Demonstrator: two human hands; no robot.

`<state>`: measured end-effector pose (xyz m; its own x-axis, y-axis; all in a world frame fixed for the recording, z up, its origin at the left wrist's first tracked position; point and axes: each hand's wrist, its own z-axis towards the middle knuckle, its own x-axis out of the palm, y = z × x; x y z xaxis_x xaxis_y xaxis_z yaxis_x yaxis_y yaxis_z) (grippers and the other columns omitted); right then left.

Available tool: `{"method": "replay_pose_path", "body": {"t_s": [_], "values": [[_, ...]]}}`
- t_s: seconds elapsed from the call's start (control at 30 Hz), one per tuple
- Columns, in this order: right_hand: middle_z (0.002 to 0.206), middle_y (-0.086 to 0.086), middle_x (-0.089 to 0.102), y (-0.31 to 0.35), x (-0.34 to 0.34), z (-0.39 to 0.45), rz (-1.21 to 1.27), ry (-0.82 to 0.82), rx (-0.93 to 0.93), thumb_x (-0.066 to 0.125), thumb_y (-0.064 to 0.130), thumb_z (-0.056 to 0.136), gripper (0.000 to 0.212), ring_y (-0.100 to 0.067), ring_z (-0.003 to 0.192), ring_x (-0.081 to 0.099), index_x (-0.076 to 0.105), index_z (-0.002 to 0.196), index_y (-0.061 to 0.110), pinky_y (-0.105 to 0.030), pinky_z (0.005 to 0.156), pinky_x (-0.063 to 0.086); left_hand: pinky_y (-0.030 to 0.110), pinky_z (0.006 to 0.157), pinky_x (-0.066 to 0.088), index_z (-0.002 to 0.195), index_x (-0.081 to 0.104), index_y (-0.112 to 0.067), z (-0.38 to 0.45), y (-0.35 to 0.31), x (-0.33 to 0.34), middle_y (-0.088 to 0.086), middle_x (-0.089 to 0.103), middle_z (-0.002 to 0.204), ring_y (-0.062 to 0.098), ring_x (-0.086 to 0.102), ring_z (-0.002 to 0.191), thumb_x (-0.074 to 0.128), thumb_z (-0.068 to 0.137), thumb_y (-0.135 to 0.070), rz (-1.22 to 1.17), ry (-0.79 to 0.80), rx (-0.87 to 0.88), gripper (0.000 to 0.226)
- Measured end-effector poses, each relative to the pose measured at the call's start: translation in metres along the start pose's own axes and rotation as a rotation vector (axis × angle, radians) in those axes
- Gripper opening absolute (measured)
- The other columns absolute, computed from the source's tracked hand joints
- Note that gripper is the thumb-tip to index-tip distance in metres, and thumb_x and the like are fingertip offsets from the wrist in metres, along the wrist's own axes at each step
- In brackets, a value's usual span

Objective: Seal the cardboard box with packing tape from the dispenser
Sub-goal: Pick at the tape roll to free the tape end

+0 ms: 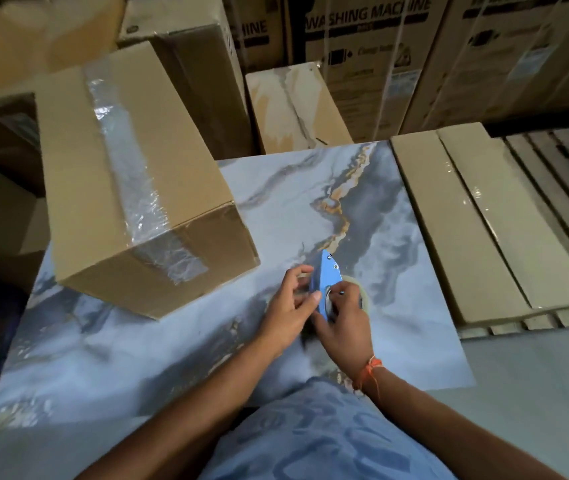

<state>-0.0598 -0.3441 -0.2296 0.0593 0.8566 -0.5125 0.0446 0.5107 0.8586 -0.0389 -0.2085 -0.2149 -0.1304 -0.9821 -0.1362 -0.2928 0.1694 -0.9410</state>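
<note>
Both hands (pixel 290 306) (pixel 343 322) seemingly gripping dispenser (pixel 324 282), box (pixel 130 181) apart.

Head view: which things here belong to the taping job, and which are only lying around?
Job: cardboard box, already taped; blue tape dispenser, held by left hand and right hand.

Around: washing machine cartons, flat packages, marble-pattern sheet.

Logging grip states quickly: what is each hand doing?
Left hand: closed on the blue tape dispenser.
Right hand: closed on the same dispenser.
</note>
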Motion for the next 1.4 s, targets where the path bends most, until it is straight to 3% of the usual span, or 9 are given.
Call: {"method": "replay_pose_path", "body": {"t_s": [0.13, 0.27, 0.33, 0.43, 0.57, 0.7, 0.97, 1.13, 1.4], "values": [[0.105, -0.005, 0.061, -0.007, -0.008, 0.002, 0.030, 0.114, 0.000, 0.072, 0.019, 0.081, 0.051, -0.019, 0.085, 0.063, 0.031, 0.111, 0.027, -0.003, 0.063, 0.037, 0.037, 0.095, 0.057, 0.124, 0.057, -0.033, 0.014, -0.007, 0.005, -0.001, 0.063, 0.132, 0.010, 0.070, 0.105, 0.067, 0.092, -0.016, -0.016, 0.008, 0.064, 0.037], [0.102, -0.004, 0.062, -0.003, -0.020, 0.001, 0.038, 0.175, -0.037, 0.068, 0.007, 0.080, 0.055, 0.009, 0.077, 0.054, 0.028, 0.110, 0.028, -0.002, 0.065, 0.036, 0.031, 0.097, 0.056, 0.126, 0.058, -0.026, 0.021, -0.010, 0.008, -0.002, 0.063, 0.134, -0.001, 0.066, 0.113, 0.072, 0.091, -0.011, 0.029, 0.018, 0.097, 0.041], [0.107, 0.009, 0.058, -0.002, -0.026, 0.003, 0.075, 0.200, -0.081, 0.065, 0.003, 0.080, 0.056, 0.009, 0.074, 0.052, 0.029, 0.112, 0.031, -0.007, 0.067, 0.037, 0.037, 0.098, 0.058, 0.128, 0.058, -0.035, 0.023, -0.012, 0.007, -0.004, 0.061, 0.138, 0.009, 0.070, 0.115, 0.073, 0.090, -0.015, 0.077, 0.066, 0.130, 0.047], [0.107, 0.044, 0.037, -0.007, -0.032, 0.005, 0.042, 0.239, -0.129, 0.060, 0.001, 0.080, 0.040, 0.000, 0.061, 0.050, 0.045, 0.117, 0.006, -0.017, 0.058, 0.039, 0.046, 0.104, 0.055, 0.130, 0.061, -0.039, 0.026, -0.014, 0.005, -0.001, 0.058, 0.137, 0.020, 0.066, 0.122, 0.072, 0.090, -0.021, 0.194, 0.110, 0.180, 0.046], [0.094, 0.017, 0.069, -0.003, -0.046, 0.006, 0.093, 0.104, -0.064, 0.058, 0.004, 0.083, 0.032, -0.005, 0.073, 0.068, 0.043, 0.110, 0.016, -0.024, 0.064, 0.052, 0.038, 0.107, 0.052, 0.118, 0.069, -0.038, 0.025, -0.014, 0.000, 0.000, 0.054, 0.133, 0.015, 0.058, 0.128, 0.073, 0.090, -0.013, 0.265, 0.121, 0.230, 0.038], [0.086, 0.003, 0.071, 0.001, -0.070, 0.027, 0.112, -0.024, -0.051, 0.063, 0.002, 0.080, 0.024, -0.008, 0.078, 0.067, 0.057, 0.099, 0.014, -0.017, 0.069, 0.051, 0.022, 0.100, 0.053, 0.115, 0.076, -0.028, 0.019, -0.020, -0.008, 0.001, 0.052, 0.135, 0.009, 0.057, 0.130, 0.073, 0.088, 0.001, 0.165, 0.160, 0.224, 0.039], [0.101, -0.010, 0.073, 0.006, -0.083, 0.072, 0.253, 0.269, 0.146, 0.058, -0.006, 0.085, 0.030, -0.015, 0.090, 0.067, 0.068, 0.110, 0.006, -0.018, 0.081, 0.056, 0.025, 0.096, 0.056, 0.103, 0.080, -0.030, 0.009, -0.027, -0.027, -0.007, 0.052, 0.138, 0.007, 0.059, 0.129, 0.074, 0.086, 0.009, 0.126, 0.198, 0.200, 0.043], [0.100, -0.006, 0.070, 0.009, -0.080, 0.075, 0.235, 0.461, 0.171, 0.057, -0.006, 0.085, 0.034, -0.027, 0.099, 0.069, 0.065, 0.114, 0.008, -0.042, 0.096, 0.056, 0.038, 0.102, 0.056, 0.098, 0.082, -0.021, 0.000, -0.018, -0.030, -0.002, 0.051, 0.142, 0.024, 0.058, 0.134, 0.079, 0.081, -0.003, 0.147, 0.187, 0.223, 0.025], [0.115, -0.005, 0.072, 0.019, -0.085, 0.060, 0.001, 0.531, 0.077, 0.064, 0.003, 0.081, 0.039, -0.020, 0.102, 0.067, 0.072, 0.118, 0.012, -0.035, 0.094, 0.054, 0.028, 0.103, 0.053, 0.094, 0.084, -0.018, -0.012, -0.015, -0.029, 0.004, 0.049, 0.145, 0.020, 0.066, 0.123, 0.079, 0.081, 0.002, 0.207, 0.149, 0.283, 0.024]]}}
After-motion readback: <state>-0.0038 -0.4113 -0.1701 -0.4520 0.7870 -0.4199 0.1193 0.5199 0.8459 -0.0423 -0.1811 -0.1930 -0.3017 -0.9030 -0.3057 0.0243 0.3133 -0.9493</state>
